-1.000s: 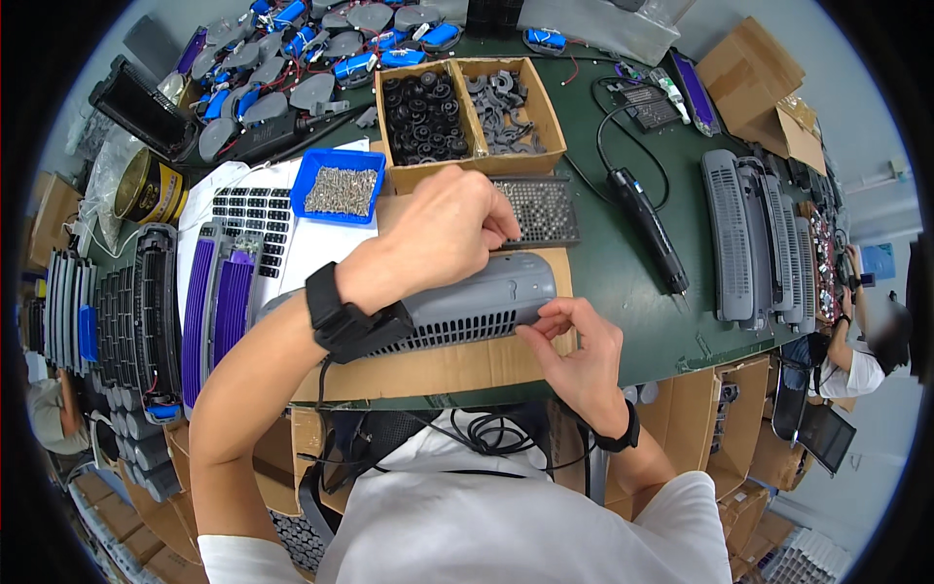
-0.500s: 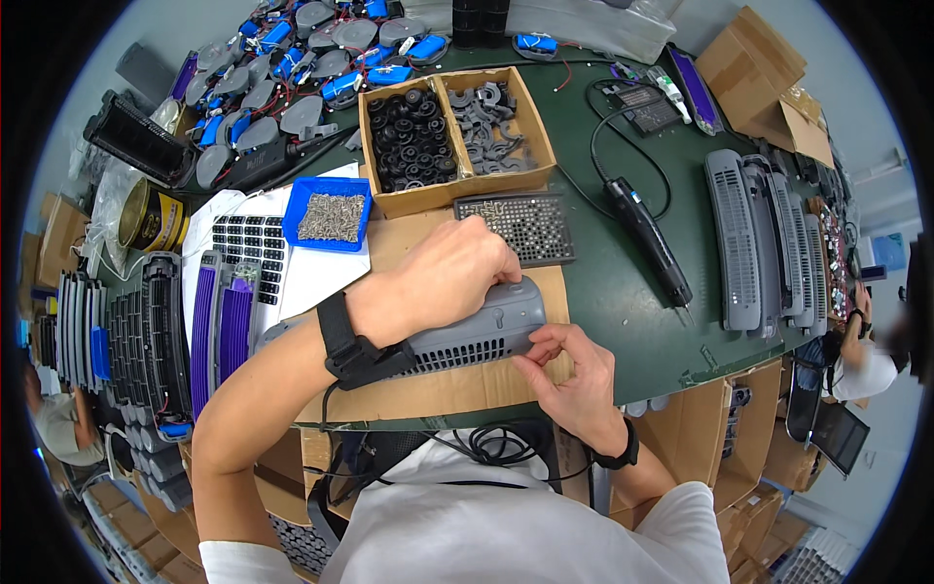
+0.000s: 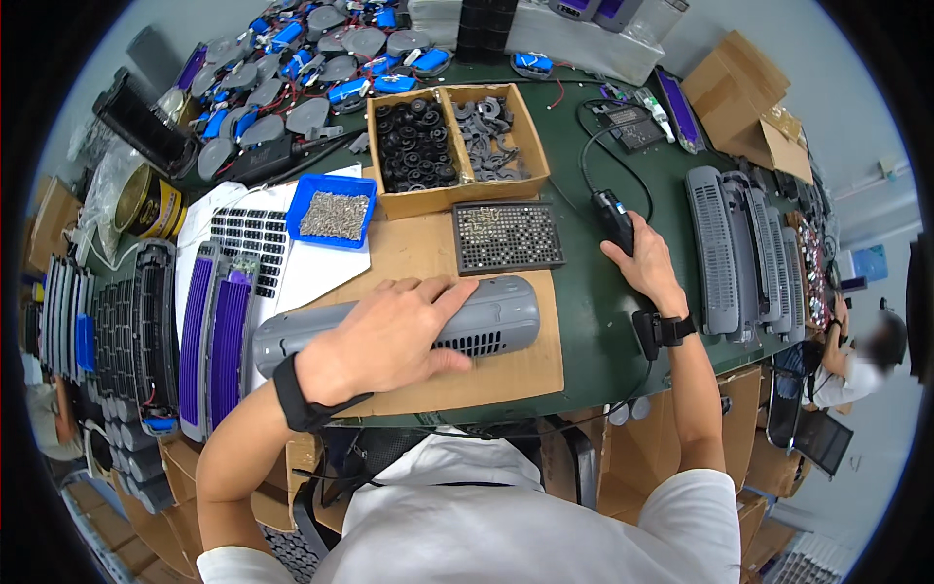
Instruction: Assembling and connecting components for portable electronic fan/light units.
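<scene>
A long grey plastic housing (image 3: 511, 311) with a row of slots lies crosswise on a cardboard sheet (image 3: 496, 380). My left hand (image 3: 389, 336) is laid over its middle, thumb on the near side and fingers across the top, holding it down. To the right, my right hand (image 3: 647, 261) has its fingers around a black electric screwdriver (image 3: 612, 219), whose cord runs off its far end. The hand and forearm hide the tool's tip. Just behind the housing stands a dark perforated screw tray (image 3: 541, 261) with small screws in some of its holes.
A blue tray (image 3: 293, 222) of screws and a divided cardboard box (image 3: 462, 198) of black wheels and grey clips stand behind. Purple-lined housings (image 3: 199, 331) lie left; grey slotted covers (image 3: 715, 253) stand right. Battery assemblies (image 3: 311, 115) pile up at the far left.
My right hand has left the housing's right end and taken hold of the screwdriver. My left hand has slid left, from the right end to the middle of the housing.
</scene>
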Available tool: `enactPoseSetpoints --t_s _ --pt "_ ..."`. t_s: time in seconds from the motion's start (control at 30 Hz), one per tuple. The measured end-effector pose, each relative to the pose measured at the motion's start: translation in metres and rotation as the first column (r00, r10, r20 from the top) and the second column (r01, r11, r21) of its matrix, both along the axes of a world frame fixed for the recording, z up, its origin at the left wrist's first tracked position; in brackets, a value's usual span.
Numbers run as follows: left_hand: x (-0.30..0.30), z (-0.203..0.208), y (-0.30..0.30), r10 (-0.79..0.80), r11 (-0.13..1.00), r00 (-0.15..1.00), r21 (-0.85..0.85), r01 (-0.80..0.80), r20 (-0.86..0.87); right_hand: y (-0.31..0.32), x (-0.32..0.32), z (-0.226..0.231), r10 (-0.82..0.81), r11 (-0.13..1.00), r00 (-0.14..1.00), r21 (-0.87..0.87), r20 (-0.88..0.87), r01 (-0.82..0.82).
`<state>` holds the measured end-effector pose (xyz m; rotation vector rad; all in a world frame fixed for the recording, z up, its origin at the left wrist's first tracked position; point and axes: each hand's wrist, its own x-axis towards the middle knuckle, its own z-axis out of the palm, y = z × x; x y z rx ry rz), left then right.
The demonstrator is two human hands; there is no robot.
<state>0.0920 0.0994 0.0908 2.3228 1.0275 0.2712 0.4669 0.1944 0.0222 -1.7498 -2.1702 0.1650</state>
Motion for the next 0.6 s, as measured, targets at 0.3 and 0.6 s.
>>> enactPoseSetpoints --t_s 0.3,0.6 --pt "0.010 -0.021 -0.020 0.212 0.962 0.961 0.209 -0.174 -0.177 -0.067 -0.087 0.103 0.303 0.896 0.014 0.280 -0.953 -0.346" --pt "0.024 -0.041 -0.030 0.259 0.841 0.955 0.520 -0.149 -0.146 -0.113 -0.154 0.086 0.412 0.789 -0.254 0.482 -0.875 -0.381"
